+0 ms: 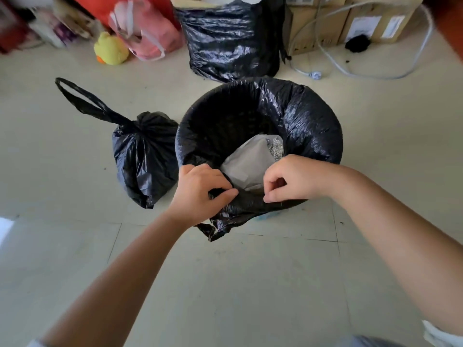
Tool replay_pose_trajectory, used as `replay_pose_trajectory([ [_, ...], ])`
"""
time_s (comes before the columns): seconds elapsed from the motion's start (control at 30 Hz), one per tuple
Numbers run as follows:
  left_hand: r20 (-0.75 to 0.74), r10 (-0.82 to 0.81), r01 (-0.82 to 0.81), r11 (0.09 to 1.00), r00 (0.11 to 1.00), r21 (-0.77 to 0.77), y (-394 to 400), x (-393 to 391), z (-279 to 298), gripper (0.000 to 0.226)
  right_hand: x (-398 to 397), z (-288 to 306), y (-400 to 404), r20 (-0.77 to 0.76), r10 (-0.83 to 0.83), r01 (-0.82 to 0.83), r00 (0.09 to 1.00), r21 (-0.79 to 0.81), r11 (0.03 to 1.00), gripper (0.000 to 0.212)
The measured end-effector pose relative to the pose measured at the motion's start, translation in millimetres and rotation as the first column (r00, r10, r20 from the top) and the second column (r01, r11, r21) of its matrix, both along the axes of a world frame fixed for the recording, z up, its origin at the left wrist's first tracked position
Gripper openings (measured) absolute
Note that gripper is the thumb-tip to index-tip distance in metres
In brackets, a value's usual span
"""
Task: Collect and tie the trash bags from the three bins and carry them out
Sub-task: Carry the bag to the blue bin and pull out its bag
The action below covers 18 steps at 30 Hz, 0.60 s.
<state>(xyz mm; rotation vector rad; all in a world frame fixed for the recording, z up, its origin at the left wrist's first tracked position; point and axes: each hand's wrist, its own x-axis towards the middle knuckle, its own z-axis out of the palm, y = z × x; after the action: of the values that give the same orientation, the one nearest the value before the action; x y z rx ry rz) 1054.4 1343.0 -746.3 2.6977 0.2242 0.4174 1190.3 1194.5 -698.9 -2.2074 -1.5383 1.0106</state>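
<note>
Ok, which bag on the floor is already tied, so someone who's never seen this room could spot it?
Start at the round bin lined with black plastic, whose near edge both hands work at. Directly to its left on the floor sits the tied black bag. Unlike the tall open bag behind the bin, it is cinched shut with a long loop handle.

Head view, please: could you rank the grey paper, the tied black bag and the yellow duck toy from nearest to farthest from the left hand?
1. Grey paper: inside the lined bin, just right of the left hand.
2. Tied black bag: on the floor, to its left.
3. Yellow duck toy: far back, on the left.
</note>
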Motion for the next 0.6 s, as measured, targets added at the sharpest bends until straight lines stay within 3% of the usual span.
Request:
replay_pose_trajectory([
  [0.13,-0.161,0.059,-0.078,0.991,0.985,-0.113,-4.1,3.5,17.5,0.05,-7.7,3.2,-4.8,0.092,-0.056,0.054,0.994,0.023,0.998,0.019],
  [0.2,-0.145,0.137,-0.152,0.984,0.98,-0.094,-7.5,6.4,22.8,0.038,-11.0,1.1,-3.7,0.206,-0.106,0.097,0.973,0.051,0.994,0.019],
  [0.27,-0.142,0.249,-0.259,0.964,0.958,-0.054,-10.0,14.1,25.7,0.029,-12.0,-1.5,1.8,0.363,-0.178,0.145,0.915,0.116,0.983,0.022],
  [0.37,-0.172,0.369,-0.376,0.926,0.913,-0.012,-10.4,28.6,28.3,0.032,-10.9,-2.9,12.7,0.476,-0.284,0.217,0.832,0.192,0.957,0.025],
  [0.5,-0.272,0.442,-0.419,0.897,0.855,0.142,-3.1,35.2,34.8,0.035,-11.7,-2.0,20.3,0.438,-0.281,0.204,0.854,0.214,0.955,0.025],
  [0.6,-0.357,0.503,-0.444,0.864,0.787,0.238,2.5,33.7,42.8,0.033,-10.1,7.6,10.3,0.396,-0.11,0.112,0.911,0.017,0.994,0.043],
])
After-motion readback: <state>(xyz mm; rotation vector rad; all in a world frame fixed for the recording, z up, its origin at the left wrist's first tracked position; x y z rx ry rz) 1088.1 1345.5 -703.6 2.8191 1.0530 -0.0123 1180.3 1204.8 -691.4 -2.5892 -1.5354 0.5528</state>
